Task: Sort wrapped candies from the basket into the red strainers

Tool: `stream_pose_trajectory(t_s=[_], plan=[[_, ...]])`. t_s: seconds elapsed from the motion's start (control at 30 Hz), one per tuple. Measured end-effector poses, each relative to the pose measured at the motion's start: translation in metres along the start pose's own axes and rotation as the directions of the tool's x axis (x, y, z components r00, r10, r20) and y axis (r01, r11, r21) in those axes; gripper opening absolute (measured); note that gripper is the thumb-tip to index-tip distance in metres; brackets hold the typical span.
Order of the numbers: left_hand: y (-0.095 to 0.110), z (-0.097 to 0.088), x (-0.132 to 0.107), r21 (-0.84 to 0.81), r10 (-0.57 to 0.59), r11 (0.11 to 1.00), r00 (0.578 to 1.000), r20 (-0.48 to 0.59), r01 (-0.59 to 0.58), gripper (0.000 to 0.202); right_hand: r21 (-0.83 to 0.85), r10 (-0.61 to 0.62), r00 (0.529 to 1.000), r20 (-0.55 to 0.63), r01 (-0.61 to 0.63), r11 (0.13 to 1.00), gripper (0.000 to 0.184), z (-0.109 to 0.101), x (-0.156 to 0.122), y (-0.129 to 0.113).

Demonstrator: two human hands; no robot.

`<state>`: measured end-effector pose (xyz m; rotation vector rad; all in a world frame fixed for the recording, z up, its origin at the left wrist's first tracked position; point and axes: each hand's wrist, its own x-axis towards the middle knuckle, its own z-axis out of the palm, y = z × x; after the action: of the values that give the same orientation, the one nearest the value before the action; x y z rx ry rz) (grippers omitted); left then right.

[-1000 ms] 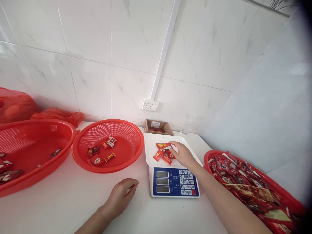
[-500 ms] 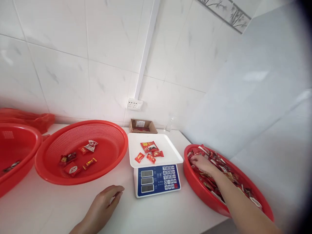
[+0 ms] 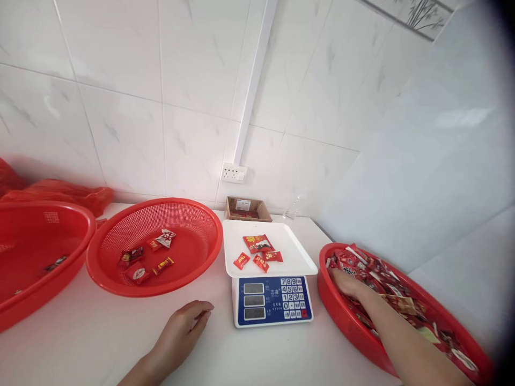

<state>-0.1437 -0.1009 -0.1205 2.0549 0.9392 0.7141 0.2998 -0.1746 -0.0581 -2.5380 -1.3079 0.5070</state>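
The red basket at right [image 3: 341, 321], heaped with wrapped packets [image 3: 380, 271], stands beside the scale [image 3: 273, 303], whose tray [image 3: 293, 256] carries four more. The right hand [image 3: 346, 282] reaches into the heap, fingers hidden — whether they grip anything, I cannot tell. The left hand [image 3: 183, 327] is loosely curled, visibly holding nothing. Each packet looks light, crinkly, rather slippery — best pinched by a sealed end.

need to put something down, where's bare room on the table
The table is bare in front of the scale and between the scale and the left hand. Crowded: the right basket, heaped with packets, with the right hand in it. The tray holds packets too.
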Motion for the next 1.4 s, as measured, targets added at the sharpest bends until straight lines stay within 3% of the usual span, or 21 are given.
stream_pose_trajectory(t_s=[0.13,0.23,0.33,0.43,0.53,0.6,0.7,0.83,1.13,1.3,1.4], plan=[[0.003,-0.001,-0.001,0.023,0.001,1.000,1.000,0.024,-0.001,0.022,0.040,-0.008,0.960,0.279,-0.003,0.999,0.024,-0.013,-0.008,0.002],[0.004,-0.001,-0.002,0.046,0.012,0.999,0.999,0.045,-0.014,0.023,-0.023,-0.034,0.937,0.347,0.045,0.999,0.029,-0.016,-0.014,0.000],[0.003,0.000,-0.003,0.060,0.027,0.998,0.998,0.051,-0.030,0.023,-0.019,0.023,0.975,0.222,-0.019,1.000,0.027,-0.010,-0.018,-0.004],[0.001,0.001,-0.003,0.051,0.035,0.998,0.999,0.039,-0.037,0.023,0.009,-0.041,0.987,0.158,0.040,0.999,0.021,-0.009,-0.019,-0.004],[-0.002,0.001,-0.002,0.034,0.037,0.999,0.999,0.026,-0.038,0.023,0.067,-0.110,0.994,0.021,0.108,0.992,0.008,-0.019,-0.016,0.003],[-0.004,0.002,-0.002,0.035,0.041,0.999,0.999,0.024,-0.042,0.023,0.148,-0.085,0.990,-0.113,0.101,0.984,0.010,-0.030,-0.014,0.010],[-0.010,0.004,-0.001,0.043,0.050,0.998,0.998,0.023,-0.051,0.022,0.267,-0.012,0.974,-0.227,0.074,0.961,0.012,-0.043,-0.014,0.018],[-0.015,0.007,-0.001,0.042,0.065,0.997,0.997,0.029,-0.067,0.023,0.233,0.016,0.938,-0.347,0.069,0.970,0.015,-0.053,-0.017,0.022],[-0.014,0.007,0.000,0.051,0.054,0.997,0.998,0.026,-0.056,0.023,0.010,0.063,0.882,-0.468,-0.066,0.998,0.020,-0.063,-0.026,0.018],[-0.014,0.006,0.000,0.046,0.055,0.997,0.998,0.021,-0.056,0.023,0.006,0.111,0.840,-0.532,-0.128,0.992,0.017,-0.069,-0.029,0.021],[-0.012,0.006,-0.001,0.039,0.051,0.998,0.998,0.024,-0.052,0.023,0.091,0.156,0.800,-0.579,-0.126,0.988,0.014,-0.071,-0.031,0.016]])
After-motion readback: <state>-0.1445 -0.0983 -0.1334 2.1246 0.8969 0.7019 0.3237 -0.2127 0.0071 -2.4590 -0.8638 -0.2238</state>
